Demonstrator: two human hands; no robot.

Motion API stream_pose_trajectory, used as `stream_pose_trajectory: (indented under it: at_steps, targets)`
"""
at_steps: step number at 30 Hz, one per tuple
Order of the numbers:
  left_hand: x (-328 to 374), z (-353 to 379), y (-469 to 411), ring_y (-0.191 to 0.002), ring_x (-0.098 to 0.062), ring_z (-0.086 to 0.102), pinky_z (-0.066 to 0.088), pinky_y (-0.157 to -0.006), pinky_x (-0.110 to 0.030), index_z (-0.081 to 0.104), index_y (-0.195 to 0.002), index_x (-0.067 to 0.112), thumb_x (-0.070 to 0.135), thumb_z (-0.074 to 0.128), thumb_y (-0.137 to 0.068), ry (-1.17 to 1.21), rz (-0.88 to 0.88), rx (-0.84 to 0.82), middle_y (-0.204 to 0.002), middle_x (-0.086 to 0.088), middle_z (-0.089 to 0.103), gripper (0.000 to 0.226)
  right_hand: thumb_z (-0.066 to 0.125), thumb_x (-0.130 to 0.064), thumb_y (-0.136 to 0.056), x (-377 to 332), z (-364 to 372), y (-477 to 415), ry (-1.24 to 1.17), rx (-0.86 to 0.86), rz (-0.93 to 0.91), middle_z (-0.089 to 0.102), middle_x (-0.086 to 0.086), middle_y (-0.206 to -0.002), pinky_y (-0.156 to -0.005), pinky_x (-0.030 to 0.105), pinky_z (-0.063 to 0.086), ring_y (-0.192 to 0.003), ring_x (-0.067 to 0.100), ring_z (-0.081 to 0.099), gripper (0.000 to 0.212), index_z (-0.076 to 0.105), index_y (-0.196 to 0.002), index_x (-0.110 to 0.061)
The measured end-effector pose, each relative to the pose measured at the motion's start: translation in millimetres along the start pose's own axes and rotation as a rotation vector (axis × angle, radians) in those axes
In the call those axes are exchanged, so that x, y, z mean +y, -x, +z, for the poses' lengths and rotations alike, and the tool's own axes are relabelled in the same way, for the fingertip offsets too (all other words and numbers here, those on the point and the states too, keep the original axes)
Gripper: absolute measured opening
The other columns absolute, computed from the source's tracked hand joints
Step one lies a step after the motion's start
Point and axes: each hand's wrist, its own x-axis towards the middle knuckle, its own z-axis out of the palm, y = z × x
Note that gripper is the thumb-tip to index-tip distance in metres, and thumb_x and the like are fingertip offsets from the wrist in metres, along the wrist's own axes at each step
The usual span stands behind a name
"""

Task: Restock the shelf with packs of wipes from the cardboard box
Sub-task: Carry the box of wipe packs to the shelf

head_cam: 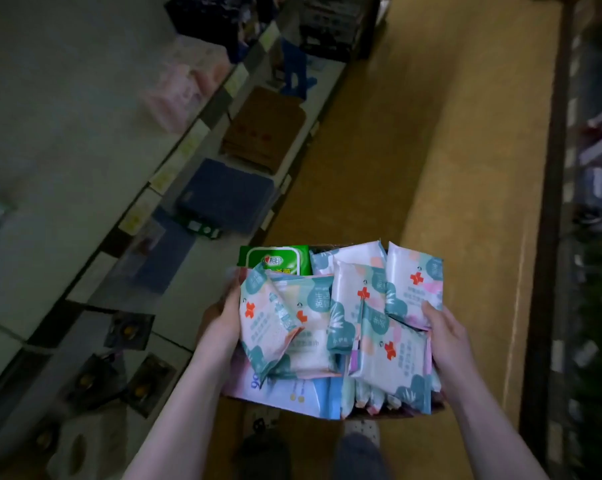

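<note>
White-and-teal plastic packs of wipes heap the brown cardboard box, long axes mostly pointing away, left hand and right hand fingers curled round its sides.

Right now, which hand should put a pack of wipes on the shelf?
Probably the left hand: it holds the side of the box nearest the shelf. The right hand is on the far side.
</note>
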Motion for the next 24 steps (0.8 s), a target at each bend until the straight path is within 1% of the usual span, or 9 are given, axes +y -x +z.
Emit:
stream_pose_trajectory:
  at_steps: [2,4,7,11,14,17,20,22,24]
  targets:
    - [-7.2,9.0,-24.3,-0.077,-0.025,0.069,0.052,-0.073,-0.032,0.069,-0.082,0.015,0.084,0.044,-0.068,-0.066,0.028,-0.021,-0.081,-0.008,0.073,0.075,0.046,-0.026,-0.097,19.0,-0.5,-7.4,-0.031,0.052,0.012,0.065,0.005,-0.074,-0.042,0.021,0.049,-0.049,0.010,0.065,0.016,0.057,-0.097,-0.015]
    - [-9.7,16.5,-51.0,-0.077,-0.025,0.068,0.050,-0.069,-0.030,0.069,-0.083,0.014,0.077,0.046,-0.075,-0.101,0.088,-0.055,-0.083,-0.008,0.073,0.067,0.046,-0.027,-0.097,36.6,3.2,-19.9,-0.074,0.095,0.022,0.065,0.007,-0.075,-0.043,0.022,0.050,-0.048,0.010,0.066,0.015,0.057,-0.093,-0.017]
    - [-22.3,24.8,-85.2,-0.083,-0.024,0.069,0.055,-0.078,-0.038,0.070,-0.095,0.013,0.072,0.050,-0.078,-0.153,0.131,-0.159,-0.092,-0.010,0.073,0.064,0.047,-0.028,-0.097,67.9,9.3,-37.7,-0.137,0.151,0.027,0.066,0.008,-0.079,-0.051,0.027,0.052,-0.051,0.011,0.067,0.015,0.057,-0.088,-0.022]
    - [-53.8,35.0,-135.6,-0.088,-0.026,0.069,0.055,-0.083,-0.044,0.069,-0.103,0.012,0.084,0.052,-0.061,-0.207,0.144,-0.197,-0.096,-0.009,0.073,0.085,0.047,-0.027,-0.097,125.5,15.3,-64.2,-0.213,0.204,0.024,0.067,0.007,-0.079,-0.051,0.029,0.053,-0.054,0.013,0.068,0.015,0.058,-0.092,-0.019]
    - [-79.3,53.7,-174.3,-0.090,-0.025,0.068,0.056,-0.082,-0.042,0.067,-0.108,0.012,0.088,0.053,-0.051,-0.208,0.171,-0.207,-0.101,-0.009,0.071,0.096,0.047,-0.027,-0.097,165.6,15.3,-101.8,-0.233,0.235,0.011,0.068,0.003,-0.074,-0.048,0.027,0.052,-0.054,0.012,0.067,0.015,0.058,-0.089,-0.020]
    - [-110.8,75.5,-214.1,-0.089,-0.023,0.068,0.056,-0.072,-0.033,0.066,-0.110,0.012,0.078,0.056,-0.065,-0.170,0.159,-0.234,-0.099,-0.008,0.071,0.081,0.047,-0.027,-0.097,215.2,14.0,-149.1,-0.245,0.251,-0.034,0.068,0.005,-0.079,-0.059,0.031,0.053,-0.063,0.018,0.068,0.017,0.060,-0.098,-0.016]
    - [-141.5,97.4,-255.2,-0.085,-0.022,0.068,0.054,-0.068,-0.032,0.068,-0.103,0.014,0.072,0.055,-0.072,-0.186,0.167,-0.255,-0.094,-0.006,0.071,0.067,0.047,-0.028,-0.097,264.7,18.4,-193.0,-0.286,0.233,-0.050,0.069,0.008,-0.087,-0.067,0.037,0.053,-0.074,0.024,0.067,0.016,0.060,-0.095,-0.019]
    - [-164.3,112.9,-287.8,-0.079,-0.017,0.065,0.051,-0.061,-0.028,0.066,-0.093,0.018,0.069,0.051,-0.076,-0.222,0.204,-0.271,-0.087,-0.003,0.068,0.056,0.047,-0.028,-0.097,301.1,22.2,-220.8,-0.315,0.254,-0.060,0.069,0.008,-0.087,-0.066,0.036,0.053,-0.075,0.023,0.068,0.016,0.060,-0.093,-0.020]
    - [-183.1,125.1,-317.8,-0.072,-0.014,0.062,0.047,-0.056,-0.026,0.063,-0.086,0.021,0.067,0.047,-0.081,-0.243,0.234,-0.284,-0.081,0.000,0.065,0.049,0.047,-0.027,-0.097,327.0,25.7,-245.1,-0.316,0.275,-0.069,0.069,0.004,-0.082,-0.057,0.029,0.054,-0.067,0.017,0.068,0.016,0.060,-0.089,-0.020]
